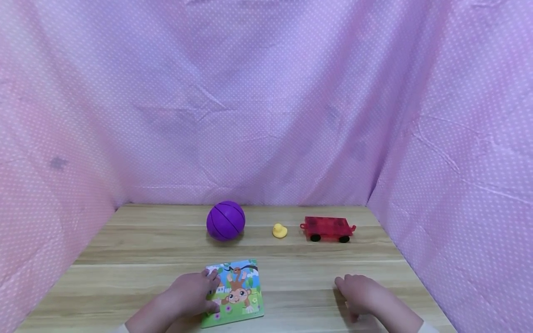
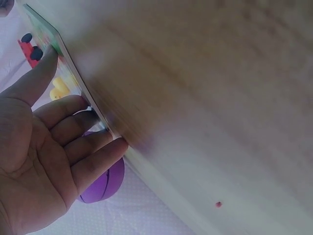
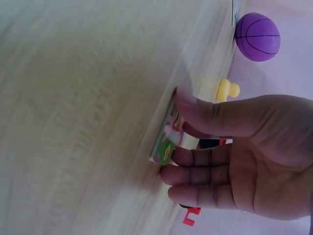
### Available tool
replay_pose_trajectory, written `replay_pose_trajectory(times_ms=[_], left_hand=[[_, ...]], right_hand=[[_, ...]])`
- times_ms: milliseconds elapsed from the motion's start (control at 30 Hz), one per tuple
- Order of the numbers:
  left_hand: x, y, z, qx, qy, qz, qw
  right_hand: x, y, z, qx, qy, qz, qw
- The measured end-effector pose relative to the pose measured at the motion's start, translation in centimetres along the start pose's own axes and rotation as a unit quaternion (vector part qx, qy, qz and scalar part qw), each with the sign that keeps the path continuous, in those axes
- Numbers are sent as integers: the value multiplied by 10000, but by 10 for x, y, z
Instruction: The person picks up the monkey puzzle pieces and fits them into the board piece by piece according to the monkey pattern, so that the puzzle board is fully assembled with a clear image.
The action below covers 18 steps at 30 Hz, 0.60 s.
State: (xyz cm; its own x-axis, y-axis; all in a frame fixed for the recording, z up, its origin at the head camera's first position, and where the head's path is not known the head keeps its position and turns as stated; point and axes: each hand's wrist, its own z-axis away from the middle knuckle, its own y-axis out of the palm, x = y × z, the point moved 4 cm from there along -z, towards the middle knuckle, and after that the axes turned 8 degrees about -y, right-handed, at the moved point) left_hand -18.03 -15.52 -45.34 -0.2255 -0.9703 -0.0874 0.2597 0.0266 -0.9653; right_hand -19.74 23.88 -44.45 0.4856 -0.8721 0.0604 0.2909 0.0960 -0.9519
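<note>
A square picture puzzle [image 1: 241, 296] with a cartoon monkey lies flat on the wooden table. Over its left side rests my left hand [image 1: 191, 292]; in the left wrist view the thumb [image 2: 45, 68] and the fairly straight fingers [image 2: 100, 161] touch the board along its edge. Well to the right, low at the table, my right hand [image 1: 364, 296] pinches a small puzzle piece [image 3: 168, 137], green with pink, between thumb and fingers. That piece is mostly hidden by the hand in the head view.
Behind the puzzle stands a purple ball [image 1: 226, 221] with black lines. Right of it are a small yellow rubber duck [image 1: 279, 231] and a red toy wagon [image 1: 328, 228] with black wheels. Pink dotted cloth [image 1: 266, 115] encloses the table's [image 1: 158, 249] back and sides.
</note>
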Motion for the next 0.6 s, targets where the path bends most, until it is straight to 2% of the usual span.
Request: replay_pose_trajectory(times_ms=[100,300,500,600], left_hand=[[0,0,1,19,9,-14,10000],[0,-1,2,-28,46,-34,10000],[-1,-2,2,-25,5,5,10000],[-1,-3,2,36,-60,20,10000]], right_hand=[[-1,0,-1,-7,-140,-314,9994],[8,2,-10,61,-890,-1070,9903],[26,-3,-25,-32,-1427,-1283,9814],[38,-8,-32,-58,-1722,-1523,9732]])
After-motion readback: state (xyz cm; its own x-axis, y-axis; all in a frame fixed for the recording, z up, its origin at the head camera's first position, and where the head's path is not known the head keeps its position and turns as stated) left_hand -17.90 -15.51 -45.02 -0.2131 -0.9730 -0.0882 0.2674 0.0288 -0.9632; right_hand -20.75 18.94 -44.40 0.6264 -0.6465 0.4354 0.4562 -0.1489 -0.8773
